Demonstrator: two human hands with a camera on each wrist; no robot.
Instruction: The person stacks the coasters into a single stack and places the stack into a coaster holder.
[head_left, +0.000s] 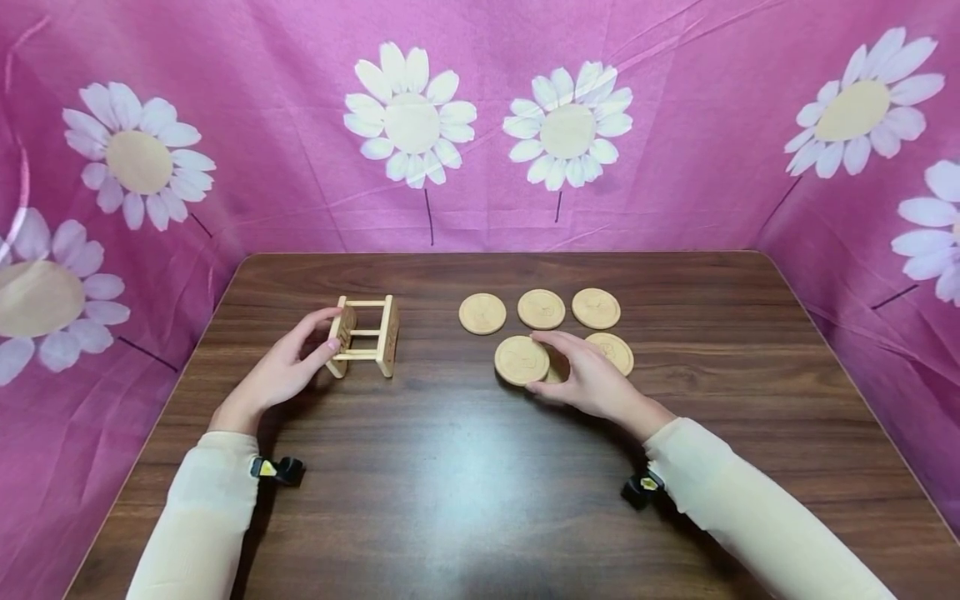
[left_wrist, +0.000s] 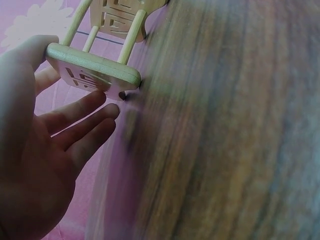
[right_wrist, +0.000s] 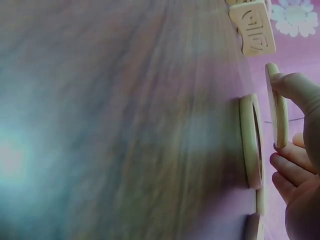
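A small wooden coaster holder (head_left: 365, 333), with carved side panels joined by rods, stands on the left part of the table. My left hand (head_left: 288, 367) pinches its left side panel (left_wrist: 92, 67) between thumb and fingers; the other fingers are spread beneath in the left wrist view. My right hand (head_left: 588, 379) grips a round wooden coaster (head_left: 521, 361) by its edge. In the right wrist view this coaster (right_wrist: 278, 107) is raised off the table. Behind it lies another coaster (head_left: 558, 367), mostly covered by the hand, and one more (head_left: 617, 353) shows partly past the knuckles.
Three coasters lie in a back row: a left one (head_left: 482, 314), a middle one (head_left: 541, 309) and a right one (head_left: 596, 308). The dark wooden table (head_left: 450, 500) meets a pink cloth (head_left: 487, 167) with daisies at the back and both sides.
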